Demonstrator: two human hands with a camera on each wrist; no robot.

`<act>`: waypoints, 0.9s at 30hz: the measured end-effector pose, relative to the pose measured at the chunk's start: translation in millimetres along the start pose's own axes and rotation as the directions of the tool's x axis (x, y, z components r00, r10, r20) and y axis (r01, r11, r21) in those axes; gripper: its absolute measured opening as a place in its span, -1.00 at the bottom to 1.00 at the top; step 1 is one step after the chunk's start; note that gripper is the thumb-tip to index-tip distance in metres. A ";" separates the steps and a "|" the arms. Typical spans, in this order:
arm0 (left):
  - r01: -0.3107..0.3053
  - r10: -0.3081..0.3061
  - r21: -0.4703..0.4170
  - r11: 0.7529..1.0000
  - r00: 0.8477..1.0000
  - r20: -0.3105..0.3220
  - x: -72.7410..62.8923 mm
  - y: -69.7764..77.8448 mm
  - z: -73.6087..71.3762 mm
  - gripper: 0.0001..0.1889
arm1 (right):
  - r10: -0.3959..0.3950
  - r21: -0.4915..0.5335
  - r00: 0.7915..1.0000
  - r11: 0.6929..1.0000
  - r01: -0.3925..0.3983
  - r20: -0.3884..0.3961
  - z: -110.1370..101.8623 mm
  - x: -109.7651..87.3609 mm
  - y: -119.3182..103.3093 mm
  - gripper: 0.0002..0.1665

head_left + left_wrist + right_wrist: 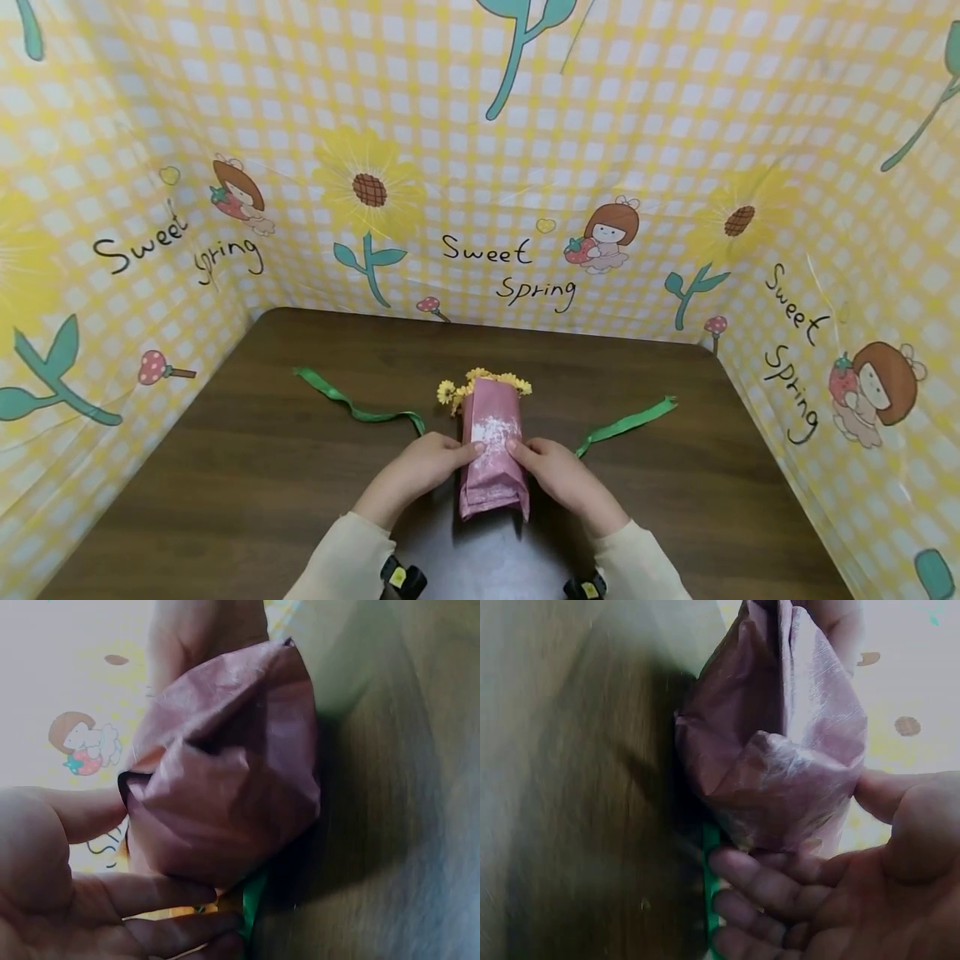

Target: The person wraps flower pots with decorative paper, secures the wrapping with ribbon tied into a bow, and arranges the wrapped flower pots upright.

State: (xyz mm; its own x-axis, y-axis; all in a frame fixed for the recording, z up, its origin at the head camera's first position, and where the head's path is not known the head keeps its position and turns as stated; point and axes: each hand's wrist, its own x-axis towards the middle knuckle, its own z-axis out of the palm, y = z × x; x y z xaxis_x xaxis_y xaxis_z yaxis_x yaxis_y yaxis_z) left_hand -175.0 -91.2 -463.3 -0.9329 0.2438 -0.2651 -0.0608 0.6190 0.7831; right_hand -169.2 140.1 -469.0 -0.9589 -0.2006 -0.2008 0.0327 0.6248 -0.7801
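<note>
1. A long bundle of shiny pink wrapping paper (492, 492) is held over the dark brown wooden counter (247, 467), its creased, folded end toward the person; whether it touches the wood cannot be told.
2. Small yellow flowers with many petals (480, 374) stick out at the bundle's far end.
3. The left hand (432, 460) pinches the bundle's left side, thumb on top.
4. The right hand (553, 468) pinches the bundle's right side likewise.
5. Narrow green fabric ribbon (630, 424) stretches out to the bundle's left and right.
</note>
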 end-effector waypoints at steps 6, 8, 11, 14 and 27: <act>0.042 -0.048 -0.057 0.998 0.992 -0.114 -5.9 3.0 3.5 -0.46 | -0.270 -0.231 0.906 0.952 0.201 -0.326 16.5 -4.3 -18.5 -0.54; 0.046 -0.060 -0.088 0.995 0.985 -0.159 -5.4 3.3 6.0 -0.43 | -0.397 -0.350 0.845 0.896 0.273 -0.358 21.1 -5.1 -24.8 -0.69; 0.037 -0.060 -0.119 0.992 0.978 -0.202 -3.3 3.0 11.0 -0.45 | -0.513 -0.490 0.792 0.810 0.321 -0.330 26.4 -8.9 -31.3 -0.91; 0.034 -0.062 -0.128 0.991 0.973 -0.221 -2.6 4.6 14.5 -0.46 | -0.520 -0.537 0.798 0.786 0.306 -0.306 29.0 -14.3 -34.6 -0.93; -0.003 0.043 0.130 0.991 0.952 -0.304 12.0 1.4 -24.9 -0.61 | -0.446 -0.527 0.828 0.819 0.225 -0.339 34.1 -17.0 -45.8 -0.88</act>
State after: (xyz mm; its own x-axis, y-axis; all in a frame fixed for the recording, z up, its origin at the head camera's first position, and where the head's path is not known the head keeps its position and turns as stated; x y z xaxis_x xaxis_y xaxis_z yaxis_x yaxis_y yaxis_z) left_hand -195.1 -106.0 -451.3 -0.9984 0.0317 -0.0474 -0.0109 0.7101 0.7040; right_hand -144.8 89.2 -450.0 -0.9045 -0.1885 0.3826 -0.3375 0.8648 -0.3718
